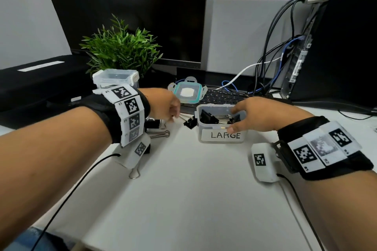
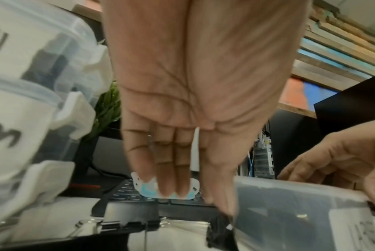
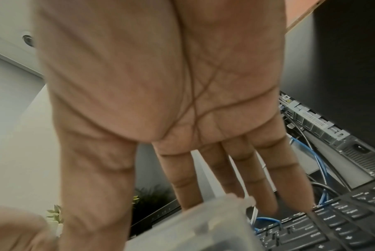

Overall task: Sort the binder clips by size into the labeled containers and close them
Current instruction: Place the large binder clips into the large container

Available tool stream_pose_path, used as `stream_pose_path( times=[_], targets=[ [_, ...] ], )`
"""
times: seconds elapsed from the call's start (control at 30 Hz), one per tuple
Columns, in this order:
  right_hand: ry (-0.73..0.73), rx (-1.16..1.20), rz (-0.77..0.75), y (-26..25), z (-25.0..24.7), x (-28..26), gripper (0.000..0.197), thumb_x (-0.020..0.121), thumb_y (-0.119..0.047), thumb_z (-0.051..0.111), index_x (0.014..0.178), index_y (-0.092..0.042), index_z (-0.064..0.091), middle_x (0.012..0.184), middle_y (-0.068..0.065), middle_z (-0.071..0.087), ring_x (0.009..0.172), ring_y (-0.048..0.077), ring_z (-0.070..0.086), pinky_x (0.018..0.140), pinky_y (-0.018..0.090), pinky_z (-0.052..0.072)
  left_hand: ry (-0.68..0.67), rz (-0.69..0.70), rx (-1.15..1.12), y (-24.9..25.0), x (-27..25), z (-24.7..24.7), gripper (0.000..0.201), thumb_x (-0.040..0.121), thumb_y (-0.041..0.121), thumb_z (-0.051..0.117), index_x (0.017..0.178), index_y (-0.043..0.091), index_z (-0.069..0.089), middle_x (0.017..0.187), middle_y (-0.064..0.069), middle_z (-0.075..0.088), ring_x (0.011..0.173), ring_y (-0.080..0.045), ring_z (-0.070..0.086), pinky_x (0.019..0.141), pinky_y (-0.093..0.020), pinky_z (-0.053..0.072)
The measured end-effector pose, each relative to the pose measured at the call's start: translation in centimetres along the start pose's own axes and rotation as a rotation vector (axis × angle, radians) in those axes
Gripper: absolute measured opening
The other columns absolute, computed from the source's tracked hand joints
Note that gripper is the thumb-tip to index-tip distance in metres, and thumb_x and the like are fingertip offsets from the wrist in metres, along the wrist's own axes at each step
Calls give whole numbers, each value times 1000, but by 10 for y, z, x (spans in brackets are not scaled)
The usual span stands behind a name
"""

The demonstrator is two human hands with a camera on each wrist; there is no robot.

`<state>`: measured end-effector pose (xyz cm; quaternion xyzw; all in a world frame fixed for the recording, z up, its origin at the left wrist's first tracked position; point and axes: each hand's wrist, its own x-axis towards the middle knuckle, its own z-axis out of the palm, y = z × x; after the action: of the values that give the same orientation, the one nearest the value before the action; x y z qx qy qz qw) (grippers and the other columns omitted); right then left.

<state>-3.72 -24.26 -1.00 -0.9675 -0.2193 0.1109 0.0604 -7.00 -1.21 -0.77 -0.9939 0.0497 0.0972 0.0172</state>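
Now my right hand (image 1: 253, 115) braces the LARGE container (image 1: 221, 128), thumb on its near wall, fingers straight, so it stays put; at nine o'clock my left hand (image 1: 163, 106) pinches a binder clip (image 1: 189, 122) for loading.

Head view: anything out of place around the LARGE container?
Its lid lies on the keyboard behind the open LARGE container, not on the desk. Several binder clips remain loose on the desk, unsorted.
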Motion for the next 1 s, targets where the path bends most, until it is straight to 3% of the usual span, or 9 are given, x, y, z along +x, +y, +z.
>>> stream_pose_path(
  times=[0.1, 0.17, 0.37, 0.57, 0.73, 0.83, 1.0],
  targets=[
    [-6, -17, 3, -1, 0, -3, 65, 78, -55, 67, 134, -26, 50, 130, 0, 54, 114, 20, 51, 90, 30, 39, -208, -101, 135, -6, -1, 11, 37, 79, 35, 72, 113, 22, 63, 111, 5, 61, 92, -11, 51, 82, -23, 43],
    [-12, -37, 9, -2, -1, -3, 62, 79, -55, 66, 131, -24, 53, 124, 1, 57, 109, 19, 52, 89, 30, 41, -260, -142, 179, -6, -1, 19, 45, 76, 37, 75, 116, 22, 62, 113, 5, 61, 95, -13, 53, 82, -24, 43],
    [-17, -72, 32, -3, -1, -2, 54, 77, -57, 66, 114, -17, 64, 110, 4, 64, 98, 20, 59, 80, 30, 47, -214, -149, 239, 4, 2, 28, 34, 82, 25, 69, 115, 19, 64, 116, 2, 63, 108, -18, 57, 73, -24, 41],
    [-11, -100, 49, -4, -2, -4, 55, 76, -60, 66, 111, -18, 64, 108, 3, 65, 97, 20, 59, 81, 32, 48, -215, -143, 212, 6, 1, 27, 24, 83, 21, 65, 107, 20, 66, 100, 5, 61, 91, -15, 55, 64, -22, 40],
    [-11, -108, 45, -6, -2, -6, 56, 78, -57, 65, 117, -18, 62, 110, 3, 63, 98, 20, 57, 79, 30, 45, -114, -119, 111, -1, 3, 28, 18, 81, 26, 67, 98, 24, 62, 99, 7, 58, 87, -13, 52, 75, -25, 45],
    [-3, -105, 44, -7, -1, -6, 58, 78, -56, 66, 123, -20, 58, 115, 3, 60, 101, 20, 54, 82, 29, 44, -77, -87, 67, -1, 2, 26, 26, 83, 29, 67, 107, 23, 61, 97, 7, 52, 89, -12, 48, 83, -28, 45],
    [23, -99, 40, -7, -1, -6, 62, 77, -57, 67, 127, -22, 55, 122, 2, 54, 108, 21, 52, 85, 30, 42, -44, -8, 7, 6, -4, 21, 22, 86, 29, 64, 106, 22, 69, 103, 5, 66, 93, -13, 56, 86, -26, 47]
  ],
)
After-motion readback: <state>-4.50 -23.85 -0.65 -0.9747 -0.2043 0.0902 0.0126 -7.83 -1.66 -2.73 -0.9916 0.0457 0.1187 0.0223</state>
